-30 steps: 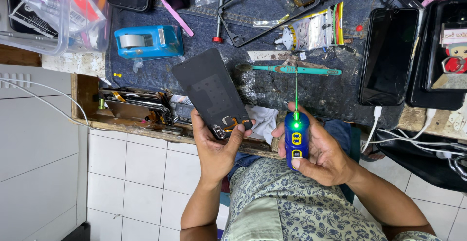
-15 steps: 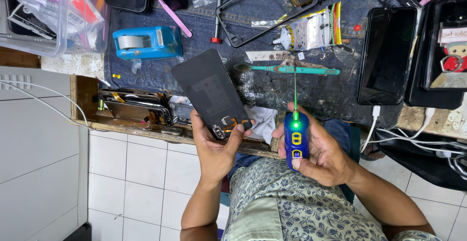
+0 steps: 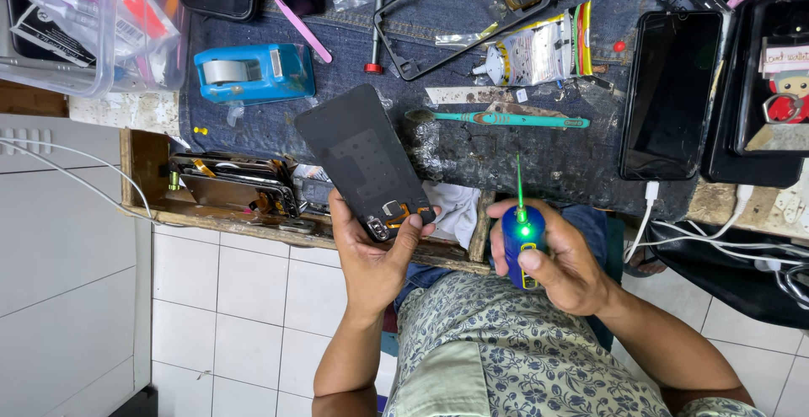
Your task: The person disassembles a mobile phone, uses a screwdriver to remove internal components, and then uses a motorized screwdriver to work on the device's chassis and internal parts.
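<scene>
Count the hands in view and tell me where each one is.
2. The left hand grips the dark phone panel at its lower end; the right hand holds the blue tool beside it.

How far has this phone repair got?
Done: the dark phone panel is off, its inner side and flex connector bare. In hand: the left hand holds the panel, the right hand a blue glue bottle. Left: the empty frame lies unassembled.

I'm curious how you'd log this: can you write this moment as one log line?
left hand: holds dark phone panel by lower edge | right hand: grips blue tool, green needle tip up | bench: denim mat, blue tape dispenser
</scene>
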